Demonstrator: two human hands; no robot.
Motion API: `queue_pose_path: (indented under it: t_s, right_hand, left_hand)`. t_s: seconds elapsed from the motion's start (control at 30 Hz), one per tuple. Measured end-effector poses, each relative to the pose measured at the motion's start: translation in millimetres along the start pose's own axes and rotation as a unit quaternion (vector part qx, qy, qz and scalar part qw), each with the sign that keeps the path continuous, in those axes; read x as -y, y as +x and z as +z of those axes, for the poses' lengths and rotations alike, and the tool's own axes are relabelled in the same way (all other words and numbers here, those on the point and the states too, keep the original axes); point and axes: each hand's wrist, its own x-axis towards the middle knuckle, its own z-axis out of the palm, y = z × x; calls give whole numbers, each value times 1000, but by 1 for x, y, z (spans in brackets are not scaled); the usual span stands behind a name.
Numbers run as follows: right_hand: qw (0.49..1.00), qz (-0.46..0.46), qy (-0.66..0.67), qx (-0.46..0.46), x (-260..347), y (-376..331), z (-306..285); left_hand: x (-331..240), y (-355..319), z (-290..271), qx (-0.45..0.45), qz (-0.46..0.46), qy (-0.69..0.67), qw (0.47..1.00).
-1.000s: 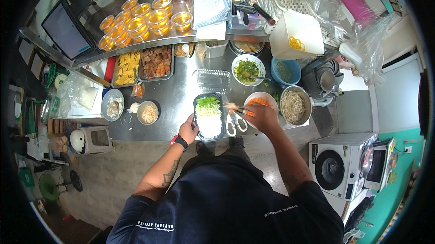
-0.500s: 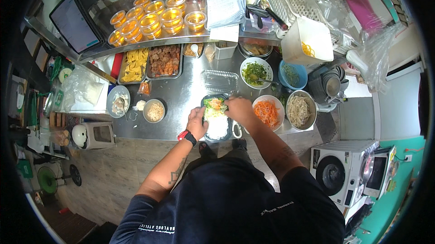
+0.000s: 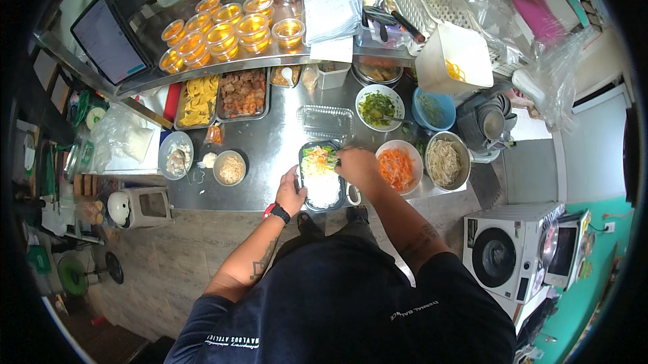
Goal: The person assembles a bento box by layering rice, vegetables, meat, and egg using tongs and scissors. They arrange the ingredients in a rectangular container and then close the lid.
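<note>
A black takeout tray [image 3: 322, 208] sits at the counter's front edge. White rice noodles [image 3: 322, 190] fill its near half; shredded greens and carrot [image 3: 318, 159] lie in the far half. My left hand [image 3: 290, 192] grips the tray's left side, thumb at the rim. Over the far right corner, my right hand [image 3: 358, 166] has its fingers bent together at the vegetables; what they hold, if anything, is hidden. White scissors handles [image 3: 353, 196] show beside the tray. Behind it lies a clear plastic container [image 3: 326, 121].
To the right stand bowls of shredded carrot [image 3: 397, 167], bean sprouts [image 3: 445, 167] and chopped greens [image 3: 379, 109]. Leftward are a small bowl of chopped topping [image 3: 231, 168] and a bowl with a spoon [image 3: 177, 154]. A metal shelf [image 3: 223, 65] with several sauce cups overhangs the back.
My left hand has slid slightly back along the tray's side, its fingers off the food. The right hand stays at the far right corner, and more carrot shows among the greens.
</note>
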Motion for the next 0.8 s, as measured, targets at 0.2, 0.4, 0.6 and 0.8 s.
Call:
queue_pose_path:
  t_s: [0.2,0.4,0.6,0.8]
  right_hand:
    - [988,12,57,-142,-31,-57,-30]
    - [936,103,-335,-41,-114,-118,-65]
    - [921,139,-349,101,-139,-119,-55]
    - [967,122,-222,40,-172,-79,-11]
  left_hand:
    - [20,-28,-1,20,-54,-101,993]
    - [82,-71,-16,-81,-104,-192,973]
    - [88,-23,-95,-323,-290,-523,734]
    - [117,-1,-116,-274,-274,-588,710]
